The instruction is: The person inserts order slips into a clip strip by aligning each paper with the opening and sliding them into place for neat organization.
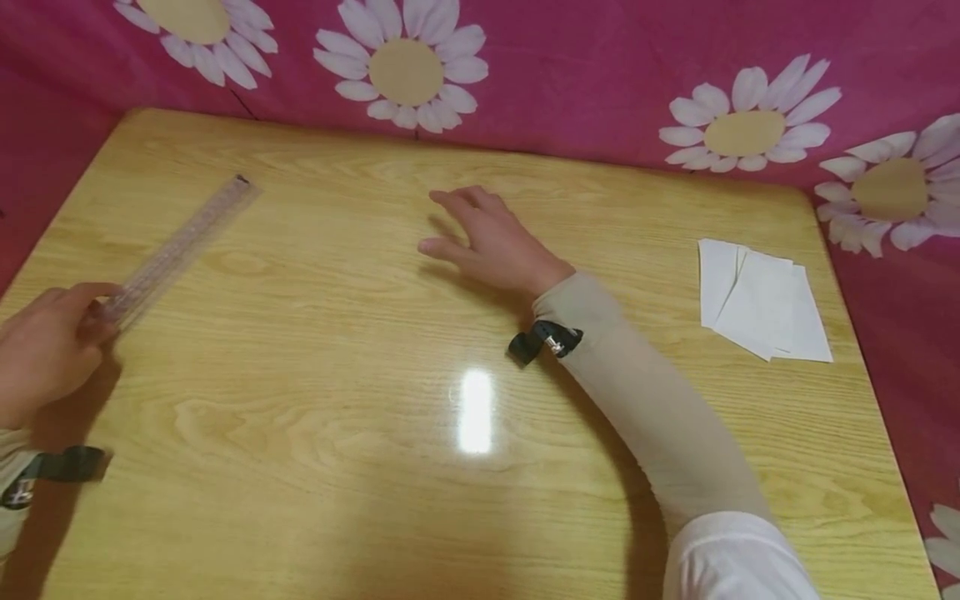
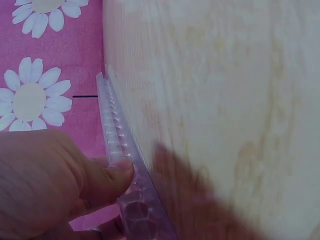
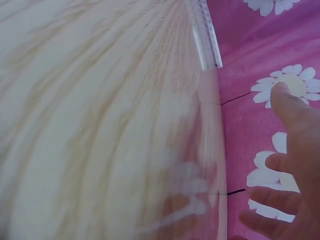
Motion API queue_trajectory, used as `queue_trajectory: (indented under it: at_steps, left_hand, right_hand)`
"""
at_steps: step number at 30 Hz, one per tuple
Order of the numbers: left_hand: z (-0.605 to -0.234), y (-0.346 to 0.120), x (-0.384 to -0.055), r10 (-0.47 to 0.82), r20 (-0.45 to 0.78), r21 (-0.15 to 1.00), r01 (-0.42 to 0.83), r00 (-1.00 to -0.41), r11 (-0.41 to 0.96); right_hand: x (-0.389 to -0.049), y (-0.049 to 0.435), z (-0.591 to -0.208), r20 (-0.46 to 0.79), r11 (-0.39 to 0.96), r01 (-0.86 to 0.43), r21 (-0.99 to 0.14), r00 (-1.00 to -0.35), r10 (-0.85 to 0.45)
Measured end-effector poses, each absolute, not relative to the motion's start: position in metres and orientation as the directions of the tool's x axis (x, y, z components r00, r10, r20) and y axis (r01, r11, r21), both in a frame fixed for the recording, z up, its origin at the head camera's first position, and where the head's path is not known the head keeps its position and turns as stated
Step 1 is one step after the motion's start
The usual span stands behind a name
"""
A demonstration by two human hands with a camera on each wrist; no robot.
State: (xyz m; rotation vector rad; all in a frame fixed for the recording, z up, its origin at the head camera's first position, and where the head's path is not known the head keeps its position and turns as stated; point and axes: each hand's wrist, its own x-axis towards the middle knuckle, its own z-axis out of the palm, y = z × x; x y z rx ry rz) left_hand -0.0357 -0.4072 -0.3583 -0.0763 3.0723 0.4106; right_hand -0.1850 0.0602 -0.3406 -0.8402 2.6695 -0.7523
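Observation:
In the head view, my left hand (image 1: 56, 342) is at the table's left side and grips the near end of a long, clear plastic strip (image 1: 183, 246). The strip slants away toward the far left, with a small dark spot at its far tip. Rows of rounded cells show along the strip (image 2: 135, 192) in the left wrist view, where the thumb (image 2: 117, 172) presses on it. My right hand (image 1: 498, 242) holds nothing and is over the far middle of the table, fingers spread and loosely bent. Its fingers (image 3: 275, 200) also show in the right wrist view.
Several overlapping white paper sheets (image 1: 765, 300) lie on the right part of the wood-grain table (image 1: 337, 483). A pink cloth with white daisies (image 1: 562, 75) hangs behind the table and shows along both sides. A bright light reflection falls on the tabletop near the middle.

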Motion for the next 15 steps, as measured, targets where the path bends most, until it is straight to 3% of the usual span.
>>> queue_trajectory:
  at_steps: [15]
  left_hand:
    - [-0.361,-0.406,-0.050,0.076,0.068,0.256,0.091,-0.995,0.962]
  right_hand:
    - [-0.195,0.038,-0.342,-0.125,0.710,-0.480,-0.515,-0.777,-0.616]
